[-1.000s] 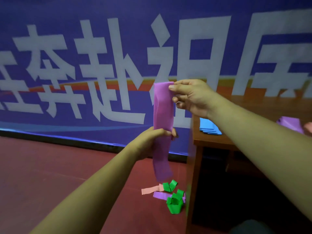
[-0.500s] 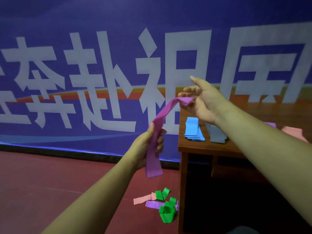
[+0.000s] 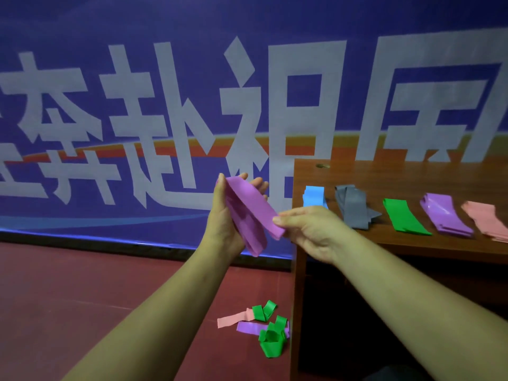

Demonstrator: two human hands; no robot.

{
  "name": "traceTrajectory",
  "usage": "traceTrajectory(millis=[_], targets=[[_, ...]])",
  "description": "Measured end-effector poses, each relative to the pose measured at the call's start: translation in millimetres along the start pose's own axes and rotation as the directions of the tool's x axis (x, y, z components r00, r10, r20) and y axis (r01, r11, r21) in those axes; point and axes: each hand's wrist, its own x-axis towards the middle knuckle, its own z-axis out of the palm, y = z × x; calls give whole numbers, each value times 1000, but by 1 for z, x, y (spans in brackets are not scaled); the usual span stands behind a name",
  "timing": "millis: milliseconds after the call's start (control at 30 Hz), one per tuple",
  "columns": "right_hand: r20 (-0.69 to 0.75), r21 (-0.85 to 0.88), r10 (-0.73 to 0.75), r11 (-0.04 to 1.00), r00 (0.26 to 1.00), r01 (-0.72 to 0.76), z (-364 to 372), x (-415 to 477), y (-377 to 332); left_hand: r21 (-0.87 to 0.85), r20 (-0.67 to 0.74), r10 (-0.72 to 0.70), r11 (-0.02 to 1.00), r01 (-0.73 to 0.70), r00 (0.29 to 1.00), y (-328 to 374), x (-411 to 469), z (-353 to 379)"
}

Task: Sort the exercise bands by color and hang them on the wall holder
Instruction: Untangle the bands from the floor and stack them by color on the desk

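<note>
A purple exercise band (image 3: 251, 213), folded over, is held in the air left of the table. My left hand (image 3: 228, 224) cradles it, thumb on top and fingers behind. My right hand (image 3: 308, 229) pinches its near end between thumb and fingers. On the wooden table (image 3: 412, 174) lie sorted piles: blue bands (image 3: 313, 196), grey bands (image 3: 353, 206), green band (image 3: 402, 215), purple bands (image 3: 446, 214) and pink bands (image 3: 486, 218). No wall holder is in view.
On the red floor by the table leg lies a loose heap: a pink band (image 3: 233, 319), a purple band (image 3: 247, 327) and green bands (image 3: 272, 338). A blue banner with large white characters (image 3: 165, 119) covers the wall behind.
The purple band hung long from my raised right hand; now my right hand has come down and the band is folded between both hands. The view has turned right, showing more of the table.
</note>
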Motion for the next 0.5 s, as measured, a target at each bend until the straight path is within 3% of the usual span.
traceTrajectory(millis=[133,267,500], targets=[[12,-62,78,995,997,-77,11,-1,20,-105,-5,-90,990,89,996,2,2,-3],[52,44,136,989,989,-139,18,-2,31,-130,47,-93,987,98,995,2,5,-10],[105,7,70,997,992,-71,20,-11,43,-55,179,-73,995,84,981,1,8,-14]])
